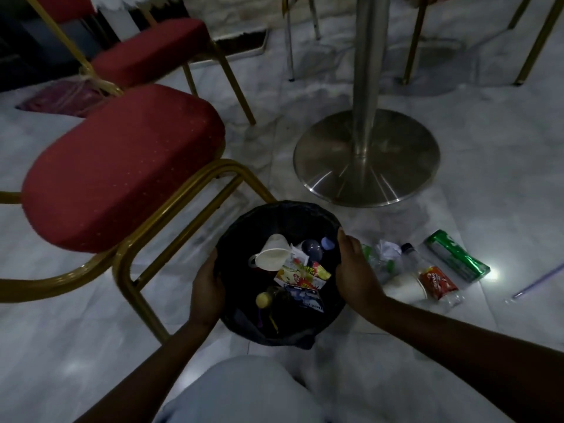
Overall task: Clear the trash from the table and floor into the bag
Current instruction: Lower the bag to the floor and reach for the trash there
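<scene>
Red chair (122, 166): stands at the left on gold legs, its seat just beside the bag; a second red chair (152, 53) stands behind it.
Left hand (207, 288): fingers curled over the bag's left rim, gripping it.
Bag (241, 303): a black liner on the floor, mouth held wide between both hands, likely to keep it open for the next load; inside lie a paper cup (273, 253), wrappers and a small bottle.
Right hand (354, 270): presses on the right rim, thumb along the edge.
Floor trash: crumpled paper (388, 251), a clear bottle with red label (433, 277) and a green packet (454, 257) lie just right of the bag, not yet collected.
Table pedestal (366, 157): steel, beyond the bag.
Floor (503, 166): pale marble, dimly lit.
</scene>
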### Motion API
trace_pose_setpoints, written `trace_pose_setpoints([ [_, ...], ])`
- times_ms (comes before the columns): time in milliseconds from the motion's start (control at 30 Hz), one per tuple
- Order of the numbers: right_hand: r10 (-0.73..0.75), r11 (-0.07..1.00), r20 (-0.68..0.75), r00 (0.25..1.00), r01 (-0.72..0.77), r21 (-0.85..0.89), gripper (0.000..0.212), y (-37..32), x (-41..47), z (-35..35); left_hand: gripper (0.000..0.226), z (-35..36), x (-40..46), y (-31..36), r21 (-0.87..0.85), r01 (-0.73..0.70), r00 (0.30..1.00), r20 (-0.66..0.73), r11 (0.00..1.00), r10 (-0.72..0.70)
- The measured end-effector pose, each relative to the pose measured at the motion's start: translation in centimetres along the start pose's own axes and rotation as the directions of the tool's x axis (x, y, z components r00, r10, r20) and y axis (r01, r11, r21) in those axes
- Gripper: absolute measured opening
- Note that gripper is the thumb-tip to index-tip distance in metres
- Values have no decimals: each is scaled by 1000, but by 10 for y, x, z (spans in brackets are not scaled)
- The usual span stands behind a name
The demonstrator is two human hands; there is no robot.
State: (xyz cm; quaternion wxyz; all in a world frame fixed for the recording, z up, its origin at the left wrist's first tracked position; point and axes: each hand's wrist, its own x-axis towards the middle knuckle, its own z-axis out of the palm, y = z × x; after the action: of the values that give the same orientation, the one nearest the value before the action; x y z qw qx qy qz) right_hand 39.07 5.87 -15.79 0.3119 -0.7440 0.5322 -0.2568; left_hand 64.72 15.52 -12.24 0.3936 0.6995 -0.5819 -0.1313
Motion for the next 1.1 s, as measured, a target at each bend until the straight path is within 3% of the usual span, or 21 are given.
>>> trace_pose_setpoints([
  [167, 8, 990, 69, 998, 1, -138, 75, -10, 2, -8, 42, 0, -9, -8, -40, 11, 999, -32, 999, -12],
  [300, 25, 966, 97, 995, 1, -257, 77, -16, 0, -8, 33, 0, -12, -12, 85, -10, 1000, -4, 996, 10],
  [400, 18, 960, 118, 993, 16, -280, 69, -12, 4, -10, 46, 1, -8, -27, 181, 52, 996, 63, 982, -64],
  [500, -55, 956, 127, 990, 89, -280, 61, -9, 2, -13, 52, 2, 0, -27, 386, 52, 980, 158, 921, -121],
  [567, -71, 946, 87, 994, 94, -309, 58, -6, -3, -16, 51, 0, 6, -10, 449, -6, 960, 252, 894, -120],
  [633, -78, 948, 33, 996, 84, -307, 55, -2, -10, -27, 55, -3, 14, 8, 467, -147, 943, 331, 872, -18],
  [700, -158, 926, 81, 984, 176, -334, 43, 6, -19, -39, 63, -6, 26, 23, 418, -244, 918, 389, 875, 70],
  [733, -174, 902, 112, 978, 204, -379, 42, 13, -23, -46, 63, -6, 33, 32, 384, -279, 903, 418, 880, 103],
  [900, -41, 928, 60, 997, 60, -368, 67, 33, -40, -93, 65, 15, 70, 96, 269, -514, 783, 535, 815, 317],
  [1000, 2, 902, 37, 999, 15, -432, 72, 49, -48, -127, 50, 44, 88, 147, 225, -647, 664, 637, 728, 393],
  [1100, 44, 893, -9, 999, -44, -449, 74, 70, -61, -154, 58, 84, 102, 189, 178, -768, 533, 711, 615, 460],
])
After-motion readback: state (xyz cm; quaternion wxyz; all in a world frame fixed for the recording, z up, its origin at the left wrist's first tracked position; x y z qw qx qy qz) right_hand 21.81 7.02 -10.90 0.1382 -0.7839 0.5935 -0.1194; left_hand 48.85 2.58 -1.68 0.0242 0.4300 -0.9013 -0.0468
